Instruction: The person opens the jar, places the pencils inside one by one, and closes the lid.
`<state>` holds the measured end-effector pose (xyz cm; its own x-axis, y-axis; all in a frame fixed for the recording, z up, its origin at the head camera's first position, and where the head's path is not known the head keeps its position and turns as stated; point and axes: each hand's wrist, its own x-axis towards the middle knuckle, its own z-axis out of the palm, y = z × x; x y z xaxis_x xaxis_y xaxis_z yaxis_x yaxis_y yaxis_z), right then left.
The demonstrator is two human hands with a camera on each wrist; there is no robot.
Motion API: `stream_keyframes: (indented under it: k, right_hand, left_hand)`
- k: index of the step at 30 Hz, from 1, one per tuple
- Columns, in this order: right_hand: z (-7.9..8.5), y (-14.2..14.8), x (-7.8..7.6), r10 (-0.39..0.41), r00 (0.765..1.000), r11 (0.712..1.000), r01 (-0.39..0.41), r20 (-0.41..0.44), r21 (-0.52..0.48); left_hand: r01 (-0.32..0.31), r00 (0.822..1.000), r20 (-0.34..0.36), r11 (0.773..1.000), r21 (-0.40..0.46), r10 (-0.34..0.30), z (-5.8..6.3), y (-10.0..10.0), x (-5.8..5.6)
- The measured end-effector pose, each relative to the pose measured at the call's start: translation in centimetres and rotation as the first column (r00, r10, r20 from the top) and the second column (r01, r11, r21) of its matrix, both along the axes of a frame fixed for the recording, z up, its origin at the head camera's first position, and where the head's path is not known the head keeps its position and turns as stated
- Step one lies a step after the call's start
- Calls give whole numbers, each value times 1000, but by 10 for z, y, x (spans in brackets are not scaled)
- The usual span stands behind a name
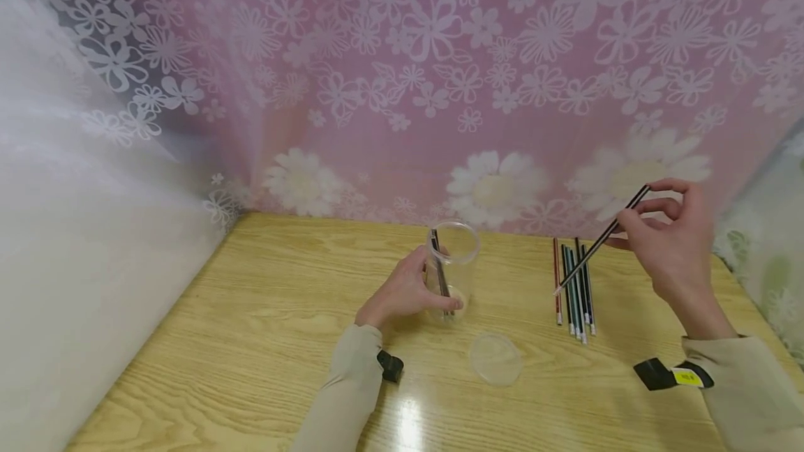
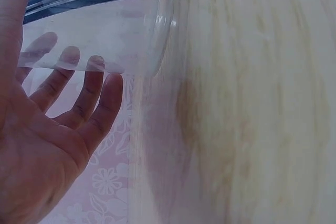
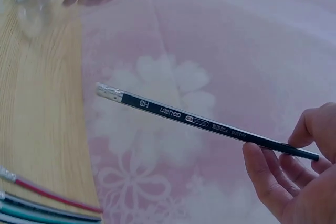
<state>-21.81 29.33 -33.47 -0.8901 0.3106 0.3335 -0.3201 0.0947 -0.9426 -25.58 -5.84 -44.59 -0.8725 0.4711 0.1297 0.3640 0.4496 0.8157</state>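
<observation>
My left hand (image 1: pixel 408 288) holds a clear plastic jar (image 1: pixel 463 272) upright on the table, thumb on the near side and fingers around the far side. Inside the jar dark pencils (image 1: pixel 440 270) lean with their eraser ends down, as the left wrist view also shows. Raised above the table at the right, my right hand (image 1: pixel 675 246) pinches a black pencil (image 3: pixel 173 114) near its unsharpened end. The pencil slants down to the left, its white eraser (image 3: pixel 108 93) foremost. Below it in the head view lie several loose pencils (image 1: pixel 570 298), red, green and dark.
A clear round lid (image 1: pixel 495 360) lies flat on the wooden table (image 1: pixel 251 340), in front of the jar. A pink flowered curtain (image 1: pixel 389 89) hangs along the back edge, with pale sheeting (image 1: pixel 94 229) at the left side.
</observation>
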Motion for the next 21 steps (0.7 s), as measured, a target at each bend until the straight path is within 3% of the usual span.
stream_keyframes:
  k: [8, 21]
  right_hand:
    - [16, -18, 9, -5, 978, 971, -45, -207, -235]
    - [42, -46, 19, -8, 898, 953, -126, -439, -275]
  left_hand:
    - [11, 1000, -5, 1000, 11, -11, 0, 0, 0]
    - [11, 1000, -21, 1000, 5, -11, -1, 0, -4]
